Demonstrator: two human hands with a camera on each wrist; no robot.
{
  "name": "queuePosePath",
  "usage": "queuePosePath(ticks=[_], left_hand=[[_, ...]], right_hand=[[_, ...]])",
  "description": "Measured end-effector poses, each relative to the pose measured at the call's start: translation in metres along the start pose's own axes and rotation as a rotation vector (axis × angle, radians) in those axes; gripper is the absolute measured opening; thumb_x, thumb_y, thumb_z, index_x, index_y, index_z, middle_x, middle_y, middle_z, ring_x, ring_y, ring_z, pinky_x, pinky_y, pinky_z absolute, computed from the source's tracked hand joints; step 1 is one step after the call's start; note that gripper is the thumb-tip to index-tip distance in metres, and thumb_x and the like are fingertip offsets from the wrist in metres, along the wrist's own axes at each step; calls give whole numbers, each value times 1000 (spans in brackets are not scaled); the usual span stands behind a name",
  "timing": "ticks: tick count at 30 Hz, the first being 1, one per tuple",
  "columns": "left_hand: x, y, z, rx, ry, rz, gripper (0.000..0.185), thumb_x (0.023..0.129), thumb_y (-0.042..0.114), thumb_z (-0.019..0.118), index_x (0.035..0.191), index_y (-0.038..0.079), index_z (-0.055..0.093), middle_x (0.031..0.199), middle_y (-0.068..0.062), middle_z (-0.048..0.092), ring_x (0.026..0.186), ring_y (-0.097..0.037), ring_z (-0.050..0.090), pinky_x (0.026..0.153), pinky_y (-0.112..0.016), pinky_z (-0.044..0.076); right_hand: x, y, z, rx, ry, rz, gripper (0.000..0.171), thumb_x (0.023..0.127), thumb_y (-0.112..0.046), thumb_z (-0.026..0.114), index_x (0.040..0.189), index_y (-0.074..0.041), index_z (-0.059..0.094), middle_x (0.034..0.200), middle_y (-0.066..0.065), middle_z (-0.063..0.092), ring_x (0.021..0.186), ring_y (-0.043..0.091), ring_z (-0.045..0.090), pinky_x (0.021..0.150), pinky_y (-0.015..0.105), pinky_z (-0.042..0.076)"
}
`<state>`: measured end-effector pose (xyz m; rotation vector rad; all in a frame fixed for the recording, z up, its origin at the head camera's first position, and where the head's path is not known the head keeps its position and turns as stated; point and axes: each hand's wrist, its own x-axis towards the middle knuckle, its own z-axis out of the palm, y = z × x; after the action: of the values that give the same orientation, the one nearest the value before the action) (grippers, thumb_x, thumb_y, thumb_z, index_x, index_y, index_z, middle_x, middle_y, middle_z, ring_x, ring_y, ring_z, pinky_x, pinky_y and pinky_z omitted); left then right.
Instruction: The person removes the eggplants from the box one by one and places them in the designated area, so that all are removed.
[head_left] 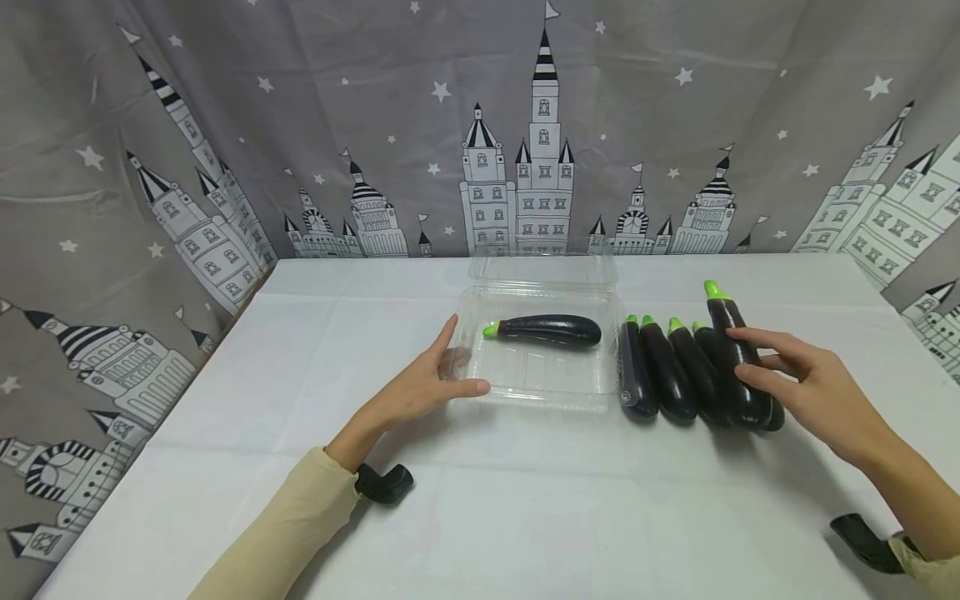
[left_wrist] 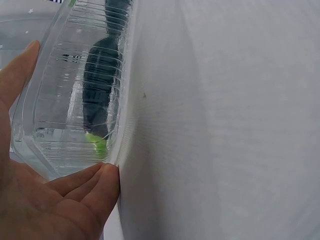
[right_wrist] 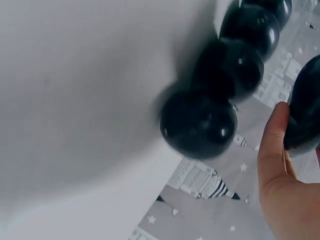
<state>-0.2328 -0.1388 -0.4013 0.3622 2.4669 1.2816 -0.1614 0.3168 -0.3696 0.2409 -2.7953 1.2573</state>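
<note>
A clear plastic clamshell container (head_left: 542, 398) stands open mid-table with one dark eggplant (head_left: 551, 330) lying across it, green stem to the left. My left hand (head_left: 427, 383) rests against the container's left wall with straight fingers; in the left wrist view the left hand (left_wrist: 55, 200) touches the container (left_wrist: 75, 100), and the eggplant (left_wrist: 102, 75) shows through it. To the right several eggplants (head_left: 663, 371) lie side by side. My right hand (head_left: 783, 377) grips the rightmost eggplant (head_left: 723, 321), tilted over its neighbours. The right wrist view shows that hand (right_wrist: 280, 170) against the eggplant (right_wrist: 307, 105).
A white cloth (head_left: 525, 517) covers the table. The container's lid (head_left: 542, 268) lies open toward the back. A grey curtain (head_left: 300, 125) printed with castles hangs behind and to the left. Black wrist mounts (head_left: 386, 483) sit by both forearms.
</note>
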Motion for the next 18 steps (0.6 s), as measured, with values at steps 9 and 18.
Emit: queuePosePath(ticks=[9,18], left_hand=[[0,0,0,-1,3,-3,116,81,51,77,159,29,-7,162,-16,13,148,-32,9,114,-58,12],[0,1,0,-10,-1,-1,119,79,56,77,159,29,-6,162,-16,14,148,-32,11,114,-59,12]], right_hand=[[1,9,-16,-18,-4,82,49,100,-27,60,147,-17,49,134,-11,50,100,-12,48,89,44,40],[3,25,-21,-24,33,158,56,101,-30,58,151,-11,42,141,32,41,94,-11,45,85,44,36]])
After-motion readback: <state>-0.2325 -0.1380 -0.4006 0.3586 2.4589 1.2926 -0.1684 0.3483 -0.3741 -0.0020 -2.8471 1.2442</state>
